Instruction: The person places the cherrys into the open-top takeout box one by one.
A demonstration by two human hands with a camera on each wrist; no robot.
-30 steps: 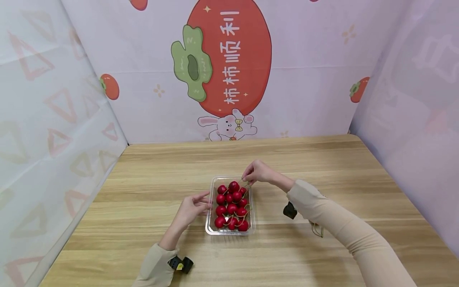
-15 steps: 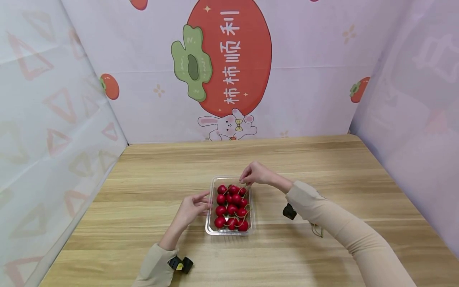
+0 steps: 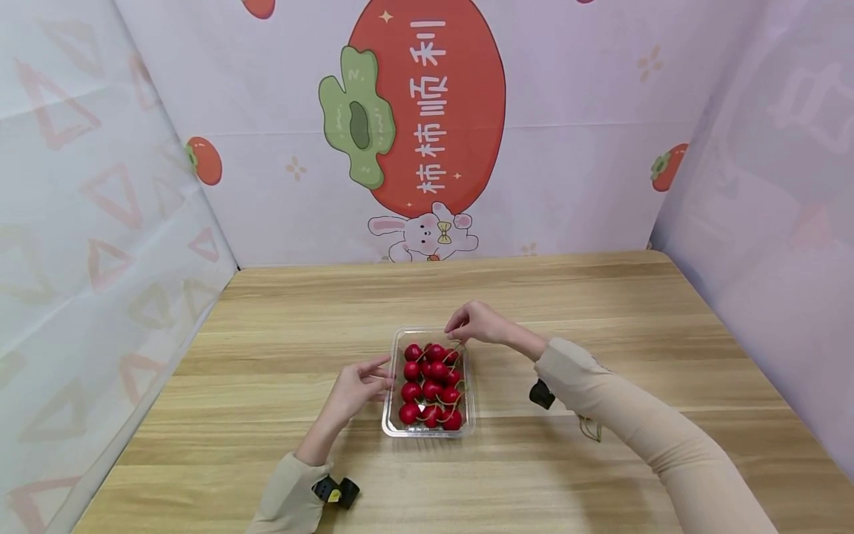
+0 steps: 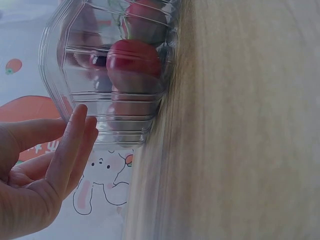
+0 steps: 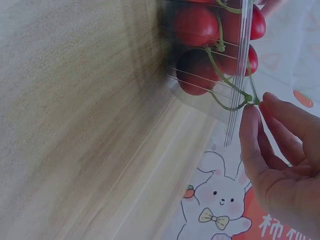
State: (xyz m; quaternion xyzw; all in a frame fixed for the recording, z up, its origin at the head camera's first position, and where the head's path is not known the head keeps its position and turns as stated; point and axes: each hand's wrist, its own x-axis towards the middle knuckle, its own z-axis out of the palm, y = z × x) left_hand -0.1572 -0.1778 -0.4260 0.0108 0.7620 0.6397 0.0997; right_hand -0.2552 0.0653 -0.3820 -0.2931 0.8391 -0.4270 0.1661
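A clear plastic box [image 3: 387, 426] holds several red cherries [image 3: 431, 389] with green stems. At its far right corner, my right hand [image 3: 482, 324] pinches a cherry stem [image 5: 254, 85] between thumb and fingertip, just above the rim. The pinched cherry [image 5: 250, 60] is among the others in the box, partly hidden behind the wall. On the left side my left hand [image 3: 356, 389] rests its extended fingers against the box's rim; in the left wrist view these fingers [image 4: 70, 145] lie nearly straight at the wall.
The box stands on a wood-grain table [image 3: 300, 311]. Thin stem-like pieces [image 3: 590, 428] lie near the right forearm. Each wrist carries a black camera [image 3: 542, 394]. A printed cloth [image 3: 567, 148] hangs behind the table, with pale sheets at both sides.
My right hand has moved slightly left, and the cherry at the far end has come lower into the box. My left hand and the box have stayed put.
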